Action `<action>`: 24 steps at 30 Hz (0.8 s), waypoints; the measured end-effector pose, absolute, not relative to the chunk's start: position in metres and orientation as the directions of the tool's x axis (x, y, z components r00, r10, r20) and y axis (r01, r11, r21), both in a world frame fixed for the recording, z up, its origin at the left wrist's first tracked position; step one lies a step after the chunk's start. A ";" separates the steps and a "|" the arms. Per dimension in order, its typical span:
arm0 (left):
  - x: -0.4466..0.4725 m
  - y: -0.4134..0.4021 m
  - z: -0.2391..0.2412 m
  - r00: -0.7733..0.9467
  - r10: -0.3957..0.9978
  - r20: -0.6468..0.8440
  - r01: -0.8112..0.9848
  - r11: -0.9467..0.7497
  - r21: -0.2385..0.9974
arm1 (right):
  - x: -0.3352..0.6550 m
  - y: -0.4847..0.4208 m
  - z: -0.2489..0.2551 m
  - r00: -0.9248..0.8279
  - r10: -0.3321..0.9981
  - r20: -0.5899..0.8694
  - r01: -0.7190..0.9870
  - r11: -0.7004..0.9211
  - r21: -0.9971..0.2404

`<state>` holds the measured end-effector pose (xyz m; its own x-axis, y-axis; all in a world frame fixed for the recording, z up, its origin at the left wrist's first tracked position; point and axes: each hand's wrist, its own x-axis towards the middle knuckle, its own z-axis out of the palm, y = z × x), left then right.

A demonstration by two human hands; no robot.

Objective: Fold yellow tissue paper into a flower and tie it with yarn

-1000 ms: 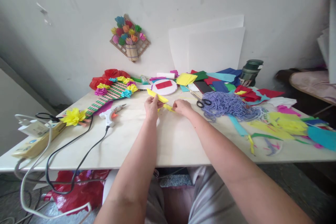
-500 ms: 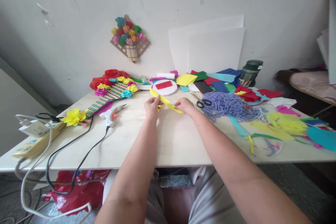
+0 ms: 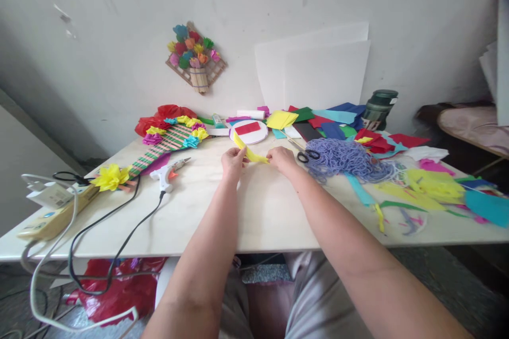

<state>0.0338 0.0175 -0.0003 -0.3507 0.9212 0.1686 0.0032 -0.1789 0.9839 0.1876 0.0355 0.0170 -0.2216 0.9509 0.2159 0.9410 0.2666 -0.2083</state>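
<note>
Both hands pinch a strip of yellow crepe paper (image 3: pixel 250 152) just above the pale table (image 3: pixel 262 212). My left hand (image 3: pixel 233 163) grips its left part, fingers closed. My right hand (image 3: pixel 281 160) holds its right end, fingers closed. The strip's free tip points up and left toward a white round plate (image 3: pixel 249 133) carrying a red rectangle. A white glue gun (image 3: pixel 170 173) lies to the left of my left hand. Black-handled scissors (image 3: pixel 308 155) lie just right of my right hand.
A heap of purple yarn (image 3: pixel 345 159) and several coloured paper pieces cover the right side. A striped stick craft with paper flowers (image 3: pixel 167 143) and a yellow paper flower (image 3: pixel 110 176) lie left. Cables and a power strip (image 3: pixel 51 212) sit at the left edge. A green bottle (image 3: pixel 377 108) stands by the wall.
My hands have drawn closer together and the yellow strip has bunched shorter between them. My right hand moved slightly up and left.
</note>
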 end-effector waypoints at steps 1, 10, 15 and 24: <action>0.034 0.018 -0.001 -0.351 0.922 0.165 0.003 -0.175 0.985 | 0.187 0.035 0.017 -0.232 0.954 0.192 0.943 0.268 -0.197; 0.034 0.020 -0.002 -0.324 0.941 0.101 -0.074 -0.131 0.989 | 0.196 0.050 0.009 -0.019 0.957 0.290 0.641 0.234 -0.731; 0.036 0.019 -0.001 -0.280 0.958 0.059 -0.117 -0.095 0.989 | 0.188 0.043 0.013 -0.095 0.977 0.191 0.113 0.201 -0.973; 0.037 0.014 -0.001 -0.124 0.990 0.073 -0.147 -0.091 0.985 | 0.180 0.038 0.013 -0.140 0.985 0.101 0.020 0.105 -0.994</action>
<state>0.0369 0.0135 -0.0008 -0.1240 0.9896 0.0730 -0.1473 -0.0911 0.9849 0.1797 0.0382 0.0130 -0.1398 0.9850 0.1010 0.0202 0.1049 -0.9943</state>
